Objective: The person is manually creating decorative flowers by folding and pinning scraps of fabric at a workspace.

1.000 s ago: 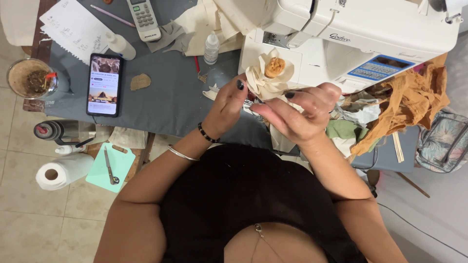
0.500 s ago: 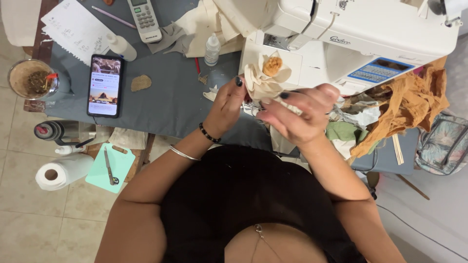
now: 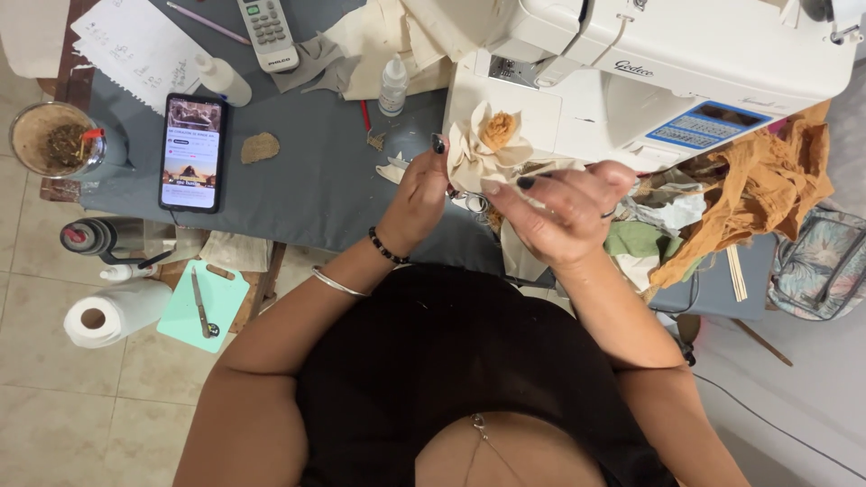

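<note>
At the far left we see a roll of paper towel (image 3: 106,315) on the tiled floor, with a mint-green cutting board (image 3: 206,304) carrying a small knife (image 3: 200,302) just beside it, and above them a glass cup (image 3: 51,139) of dark leafy drink at the edge of the grey-covered table (image 3: 307,189). Next comes 1 smartphone (image 3: 190,151) lying flat with its screen lit, a sheet of handwritten paper (image 3: 144,50) above it, and a white remote control (image 3: 268,32) near the top. A small white dropper bottle (image 3: 392,87) stands further along, near a heap of cream cloth. Our left hand (image 3: 417,200), with a black bead bracelet and a thin bangle on the wrist, is closed, its dark-nailed fingertips pinching the lower edge of a cream fabric flower (image 3: 488,144) with an orange-tan centre. The flower is held up just in front of the bed of the white sewing machine (image 3: 667,63), between our 2 hands. Our right hand (image 3: 561,207) is curled into a loose fist around a strip of the same cream cloth that runs into the flower, thumb and forefinger pressed together on it. Past it lie tangled rust-orange fabric (image 3: 767,194) and green scraps, and a patterned bag (image 3: 821,266) sits at the far right.
</note>
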